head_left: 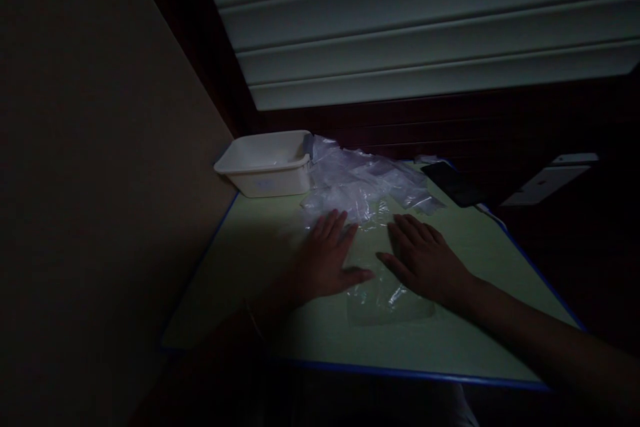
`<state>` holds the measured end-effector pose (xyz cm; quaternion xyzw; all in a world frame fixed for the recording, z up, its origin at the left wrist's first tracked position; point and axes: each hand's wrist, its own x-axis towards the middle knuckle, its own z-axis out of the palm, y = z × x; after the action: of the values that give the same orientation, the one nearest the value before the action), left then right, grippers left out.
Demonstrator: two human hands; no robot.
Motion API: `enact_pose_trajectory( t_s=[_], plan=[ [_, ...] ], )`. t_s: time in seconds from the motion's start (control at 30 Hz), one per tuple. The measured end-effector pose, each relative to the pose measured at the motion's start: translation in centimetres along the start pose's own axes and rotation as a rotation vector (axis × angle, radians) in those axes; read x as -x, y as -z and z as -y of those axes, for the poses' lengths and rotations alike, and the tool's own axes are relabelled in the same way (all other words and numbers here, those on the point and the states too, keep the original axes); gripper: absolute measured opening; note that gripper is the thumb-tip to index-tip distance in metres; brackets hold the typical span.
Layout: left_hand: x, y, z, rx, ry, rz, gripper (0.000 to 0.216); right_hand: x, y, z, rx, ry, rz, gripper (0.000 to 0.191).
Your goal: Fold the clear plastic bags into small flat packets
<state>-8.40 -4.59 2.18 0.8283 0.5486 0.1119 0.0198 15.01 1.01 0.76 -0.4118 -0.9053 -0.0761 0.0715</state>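
Observation:
A clear plastic bag [390, 312] lies flat on the light green table, its near end toward the table's front edge. My left hand [330, 257] rests palm down on the bag's left side, fingers stretched out and thumb pointing right. On the right side, my right hand [423, 257] lies flat with its fingers extended forward and its thumb toward the middle. Neither hand grips anything. Just beyond the fingertips is a loose heap of clear plastic bags [365, 180], overlapping one another. Where the flat bag's far end meets the heap, I cannot make out.
A white plastic tub [270, 180] stands at the table's back left, beside the wall. A dark phone [453, 184] lies at the back right with a white cable [495, 217]. Farther right is a silver device [547, 183]. Blue edging [380, 369] borders the table [240, 280].

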Motion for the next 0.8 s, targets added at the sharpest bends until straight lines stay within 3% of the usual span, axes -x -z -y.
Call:
enact_pose_trajectory(
  t_s=[0.17, 0.27, 0.47, 0.57, 0.67, 0.8],
  plan=[
    [-0.7, 0.0, 3.9, -0.061, 0.12, -0.225, 0.059, 0.0, 0.0, -0.2, -0.014, 0.015, 0.003, 0.067],
    [-0.9, 0.0, 5.2, -0.01, 0.065, -0.232, 0.048, 0.0, -0.1, -0.3, -0.021, 0.026, -0.004, 0.067],
    [-1.1, 0.1, 2.7, 0.053, 0.019, -0.172, 0.048, 0.1, -0.5, -0.3, -0.021, 0.03, -0.011, 0.067],
    [-1.3, -0.4, 1.9, 0.006, 0.1, -0.163, 0.049, 0.1, -0.5, -0.3, -0.024, 0.038, -0.018, 0.067],
    [-1.6, -1.0, 2.1, -0.011, 0.189, -0.206, 0.04, 0.1, -0.4, -0.3, -0.032, 0.041, -0.027, 0.067],
    [-2.2, -1.5, 2.5, 0.05, 0.175, -0.219, 0.019, 0.0, -0.5, -0.3, -0.041, 0.038, -0.025, 0.066]
  ],
)
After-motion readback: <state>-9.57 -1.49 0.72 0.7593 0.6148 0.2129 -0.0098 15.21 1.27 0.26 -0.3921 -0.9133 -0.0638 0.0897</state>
